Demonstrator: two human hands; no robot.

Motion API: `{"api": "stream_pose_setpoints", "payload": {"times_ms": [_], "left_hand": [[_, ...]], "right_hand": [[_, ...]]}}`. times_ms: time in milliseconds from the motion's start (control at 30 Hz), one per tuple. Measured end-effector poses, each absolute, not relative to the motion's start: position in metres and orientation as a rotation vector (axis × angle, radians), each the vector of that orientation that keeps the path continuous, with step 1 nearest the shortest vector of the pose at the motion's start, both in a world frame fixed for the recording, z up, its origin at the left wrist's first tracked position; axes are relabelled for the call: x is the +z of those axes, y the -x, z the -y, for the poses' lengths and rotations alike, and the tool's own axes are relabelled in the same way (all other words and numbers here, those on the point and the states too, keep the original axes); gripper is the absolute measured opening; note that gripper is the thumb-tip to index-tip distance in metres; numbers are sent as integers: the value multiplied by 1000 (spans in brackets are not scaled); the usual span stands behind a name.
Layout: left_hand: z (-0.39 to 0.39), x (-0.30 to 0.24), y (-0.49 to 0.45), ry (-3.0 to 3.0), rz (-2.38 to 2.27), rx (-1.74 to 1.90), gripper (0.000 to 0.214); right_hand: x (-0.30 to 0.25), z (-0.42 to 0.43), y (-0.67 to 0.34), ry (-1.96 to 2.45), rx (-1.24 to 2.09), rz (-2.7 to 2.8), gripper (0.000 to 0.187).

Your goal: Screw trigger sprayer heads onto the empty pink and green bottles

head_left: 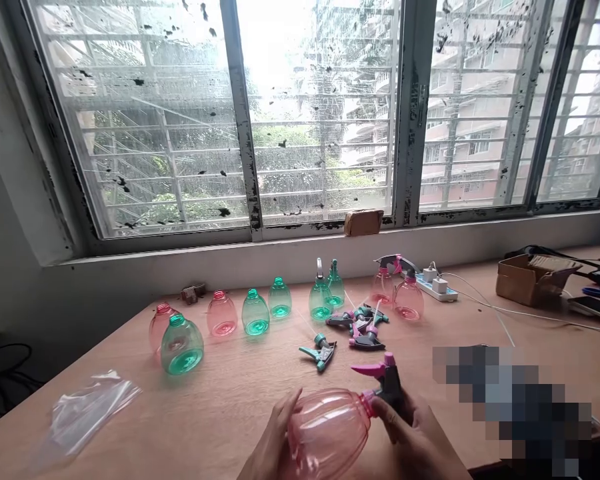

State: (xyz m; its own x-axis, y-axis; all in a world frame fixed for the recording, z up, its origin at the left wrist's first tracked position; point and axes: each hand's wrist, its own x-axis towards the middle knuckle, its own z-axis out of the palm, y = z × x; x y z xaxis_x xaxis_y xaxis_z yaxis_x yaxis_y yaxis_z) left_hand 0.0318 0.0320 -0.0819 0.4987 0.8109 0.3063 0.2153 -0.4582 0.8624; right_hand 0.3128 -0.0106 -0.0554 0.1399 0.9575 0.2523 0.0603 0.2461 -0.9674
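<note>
A clear pink spray bottle (330, 430) lies tilted on its side between my hands, low over the table's front. Its body rests in my left hand (275, 437), the fingers closed around the base end. At the neck, my right hand (405, 423) grips the black and pink trigger sprayer head (387, 377), which sits on the bottle's mouth. Just beyond, a loose green and grey sprayer head (321, 352) lies on the table. Several more loose sprayer heads (367, 330) are heaped behind it, their thin tubes sticking out.
Bottles without heads, one a green bottle (183, 347), stand at the left. Upright bottles with heads, including a pink one (409, 300), stand near the window. A plastic bag (93, 407) lies front left. A power strip (436, 287) and a cardboard box (530, 280) are at the right.
</note>
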Motion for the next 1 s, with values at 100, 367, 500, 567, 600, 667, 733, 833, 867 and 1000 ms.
{"api": "stream_pose_setpoints", "payload": {"times_ms": [100, 367, 500, 567, 600, 667, 733, 833, 867, 1000], "left_hand": [[-29, -86, -33, -1979, -824, 991, 86], [-12, -64, -34, -2089, -862, 905, 81], [-11, -59, -35, -2136, -847, 897, 71], [-11, -58, -35, -2159, -836, 879, 67], [-11, -58, -35, -2167, -828, 866, 65], [-9, -53, -35, -2172, -824, 839, 63], [-4, -45, -36, -2158, -849, 799, 62], [5, -29, -38, -2115, -920, 727, 59], [8, -24, -39, -2100, -944, 705, 57], [15, -13, -40, -2062, -992, 656, 57]], "right_hand": [[-42, 13, -329, 1125, 640, 1146, 46], [13, -27, -443, 1518, -62, 1061, 44], [19, -72, -497, 1859, -327, 1201, 47], [16, -91, -514, 2047, -396, 1254, 52], [13, -99, -520, 2089, -405, 1260, 54], [6, -112, -525, 2132, -412, 1233, 57], [0, -122, -525, 2176, -428, 1173, 59], [-7, -133, -523, 2221, -442, 1098, 61], [-8, -137, -522, 2226, -441, 1087, 61], [-10, -149, -524, 2208, -416, 1115, 62]]}}
